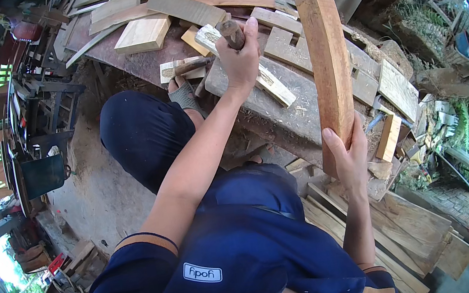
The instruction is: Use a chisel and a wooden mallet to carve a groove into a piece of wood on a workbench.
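Observation:
My left hand (241, 64) is closed round a wooden-handled chisel (231, 32), its round butt pointing up and its blade hidden beneath the fist. Under that hand, a pale wooden strip (275, 85) with cut slots lies slantwise on the thick workbench plank (269, 114). In my right hand (348, 151), thumb on the near face, a long reddish-brown wooden block (328, 55) stands upright, apart from the chisel. A second wooden-handled tool (192, 65) rests across a short pale piece (169, 72) beside my sandalled foot (184, 96).
Boards (185, 8) and a thick pale block (142, 35) cover the far side of the bench. To the right lie notched boards (287, 49), a hammer-like tool (385, 108) and a small wood block (388, 138). Planks (410, 226) are stacked at lower right.

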{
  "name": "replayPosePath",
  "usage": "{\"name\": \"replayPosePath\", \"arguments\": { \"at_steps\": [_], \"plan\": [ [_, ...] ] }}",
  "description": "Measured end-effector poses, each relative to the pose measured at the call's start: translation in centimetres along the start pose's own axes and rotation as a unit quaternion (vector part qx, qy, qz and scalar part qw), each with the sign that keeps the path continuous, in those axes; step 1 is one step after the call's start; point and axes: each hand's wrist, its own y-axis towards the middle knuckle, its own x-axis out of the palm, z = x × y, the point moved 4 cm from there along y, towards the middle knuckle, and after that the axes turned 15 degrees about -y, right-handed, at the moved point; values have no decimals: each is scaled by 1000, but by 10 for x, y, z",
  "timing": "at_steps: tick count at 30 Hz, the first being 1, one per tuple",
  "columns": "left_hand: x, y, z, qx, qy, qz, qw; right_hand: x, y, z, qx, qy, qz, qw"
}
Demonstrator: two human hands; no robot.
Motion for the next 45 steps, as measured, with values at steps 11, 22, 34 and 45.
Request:
{"name": "replayPosePath", "arguments": {
  "at_steps": [11, 22, 34, 45],
  "plan": [
    [21, -22, -12, 122, 156, -90, 976, -46, 31, -91, -150, 171, 59, 972],
    [19, -34, -12, 137, 168, -124, 968, -35, 38, -101, -242, -37, 47, 968],
    [-31, 15, -3, -7, -123, 206, 971, -4, 33, -36, -67, -15, -62, 996],
    [-23, 13, 16, 2, -83, 137, 987, 4, 8, -9, -4, 29, -60, 998]
  ]
}}
